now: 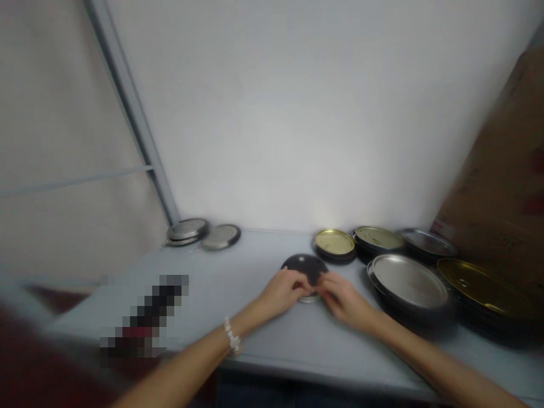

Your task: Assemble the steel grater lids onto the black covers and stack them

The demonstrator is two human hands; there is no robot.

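A round dark metal lid (304, 264) lies on the table between my two hands, with a thin pale rim showing at its near side. My left hand (284, 290), with a beaded bracelet (232, 336) on the wrist, has its fingers pinched together over the lid's near left edge. From the other side my right hand (346, 297) pinches at the near right edge, its fingertips close to the left ones. The fingers and motion blur hide exactly what lies between the fingertips.
Right of my hands stand stacks of lids: a small gold stack (334, 242), a silver one (410, 280) and a large gold one (484, 286). Silver lids (187, 229) sit at the back left. A cardboard box (501, 187) borders the right side; a white wall (297, 124) rises behind.
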